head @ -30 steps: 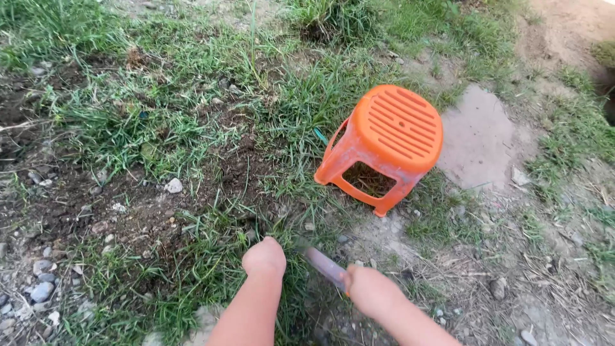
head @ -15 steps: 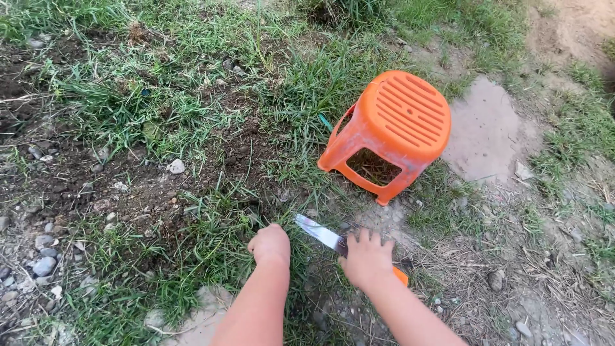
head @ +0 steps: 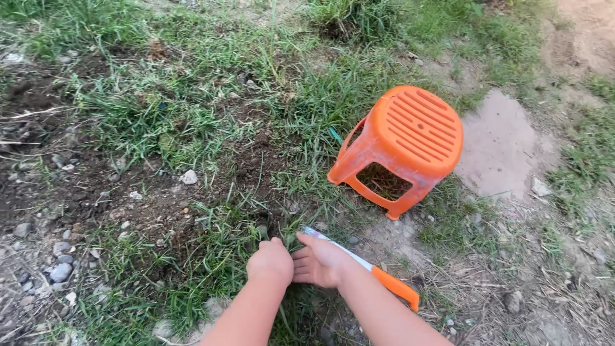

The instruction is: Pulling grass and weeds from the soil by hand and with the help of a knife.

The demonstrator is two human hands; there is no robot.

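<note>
Left hand (head: 271, 261) fisted round a grass tuft (head: 282, 240) — soft, rooted, take it low by the base. Right hand (head: 318, 261) half open, fingers in the same tuft. Knife (head: 365, 264) lies under its wrist, orange handle free — light, stiff, sharp.

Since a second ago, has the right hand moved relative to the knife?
Yes. The right hand has left the knife, which lies on the ground below the orange stool, and moved left to meet the left hand in the grass.
</note>
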